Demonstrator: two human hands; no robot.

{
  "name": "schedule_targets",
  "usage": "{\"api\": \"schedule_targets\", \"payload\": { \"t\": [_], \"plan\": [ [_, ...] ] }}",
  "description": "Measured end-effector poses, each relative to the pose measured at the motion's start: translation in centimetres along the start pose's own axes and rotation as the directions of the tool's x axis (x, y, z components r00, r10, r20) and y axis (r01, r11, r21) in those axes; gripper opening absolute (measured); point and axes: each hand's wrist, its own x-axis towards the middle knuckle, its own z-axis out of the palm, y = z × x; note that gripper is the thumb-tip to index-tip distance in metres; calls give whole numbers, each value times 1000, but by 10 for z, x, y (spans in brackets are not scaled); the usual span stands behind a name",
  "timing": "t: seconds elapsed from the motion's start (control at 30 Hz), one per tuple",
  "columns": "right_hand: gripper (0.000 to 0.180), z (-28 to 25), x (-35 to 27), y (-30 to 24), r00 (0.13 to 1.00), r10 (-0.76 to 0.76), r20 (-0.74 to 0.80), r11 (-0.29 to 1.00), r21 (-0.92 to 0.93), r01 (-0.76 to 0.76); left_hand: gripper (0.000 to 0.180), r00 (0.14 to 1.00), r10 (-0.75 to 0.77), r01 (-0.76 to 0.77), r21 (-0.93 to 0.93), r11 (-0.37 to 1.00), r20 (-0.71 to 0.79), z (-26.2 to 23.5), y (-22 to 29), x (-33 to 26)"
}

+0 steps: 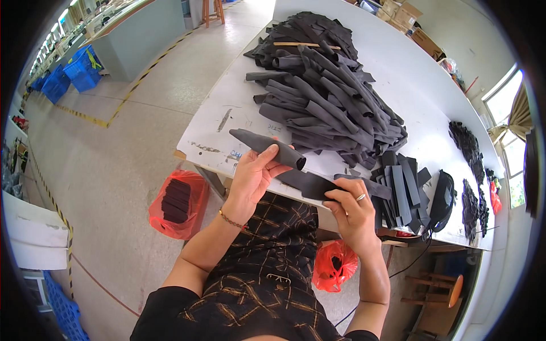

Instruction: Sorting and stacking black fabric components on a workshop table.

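My left hand point(257, 170) grips a rolled dark grey fabric tube point(267, 149) between thumb and fingers, above the table's near edge. My right hand point(352, 209) is closed on a flat dark fabric strip point(307, 183), pinching its right end; the strip's left end runs behind my left hand. Just beyond both hands lies a large heap of similar rolled fabric pieces point(335, 108) on the white table point(213, 111). Right of my right hand, flat grey strips point(401, 190) are spread in a loose pile.
A thin wooden stick point(306, 44) rests on the heap. Black bundles point(467, 145) and a black object with a cord point(442, 199) sit at the table's right. Red bags point(181, 204) stand on the floor below, one holding dark pieces. Beneath the right side is a wooden stool point(452, 291).
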Motion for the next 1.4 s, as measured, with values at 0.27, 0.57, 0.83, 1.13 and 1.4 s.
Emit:
{"api": "schedule_targets", "payload": {
  "t": [0.27,0.57,0.83,1.13,1.4],
  "plan": [
    [38,7,7,3,995,75,-71,997,26,-73,28,999,-32,31,11,999,39,6,1,-2],
    [34,3,18,6,981,-119,-156,947,-314,65,43,987,-82,69,97,993,140,10,6,-11],
    [52,30,18,-8,977,-123,-174,932,-357,54,51,977,162,-193,254,948,138,33,1,-30],
    [44,73,-14,-2,991,52,-126,989,-133,-69,26,921,206,-238,59,970,330,23,-21,-15],
    [43,75,-17,2,993,119,-1,993,-17,-119,25,950,189,-215,81,973,250,16,-26,-12]
  ]
}}
